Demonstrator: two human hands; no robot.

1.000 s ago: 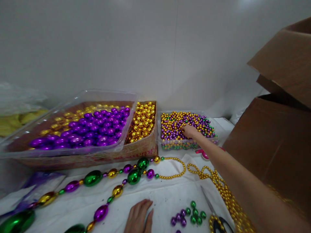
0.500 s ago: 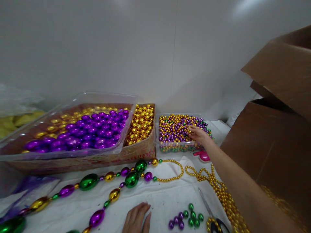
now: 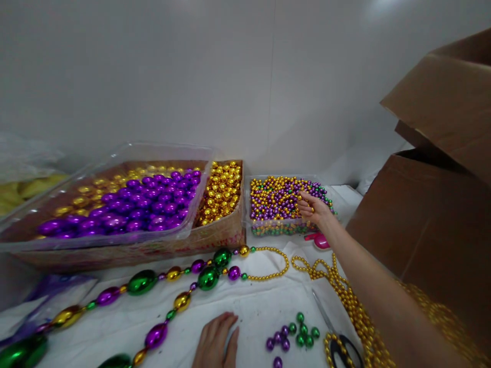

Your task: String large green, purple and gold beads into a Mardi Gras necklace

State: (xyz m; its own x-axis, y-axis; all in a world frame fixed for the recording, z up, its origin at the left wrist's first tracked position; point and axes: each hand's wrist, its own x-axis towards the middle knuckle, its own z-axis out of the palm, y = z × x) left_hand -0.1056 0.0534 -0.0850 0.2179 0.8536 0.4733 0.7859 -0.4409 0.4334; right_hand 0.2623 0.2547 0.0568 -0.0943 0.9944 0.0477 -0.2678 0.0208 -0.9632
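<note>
My right hand (image 3: 312, 208) reaches over a clear plastic bin (image 3: 264, 223) of small purple, gold and green beads (image 3: 274, 199). Its fingers are curled, with thumb and forefinger pinched together; whatever is between them is too small to make out against the beads. My left hand (image 3: 217, 340) lies on the white-covered table with its fingers stretched out, holding nothing. Just right of it are loose purple beads (image 3: 277, 337) and green beads (image 3: 303, 329). A necklace (image 3: 209, 277) of large green, gold and purple beads runs across the table, ending in a loop of small gold beads.
Scissors (image 3: 337, 337) lie at the front right beside gold bead strands (image 3: 355, 312). A pink scoop (image 3: 321, 241) sits before the bin. To the left, a clear tray (image 3: 187, 232) of purple beads rests over a carton (image 3: 226, 232) of gold beads. A big cardboard box (image 3: 429, 230) stands right.
My right hand has lifted slightly and its fingers have curled in more over the bin. My left hand stays in place. The view has tipped down a little, showing another purple bead.
</note>
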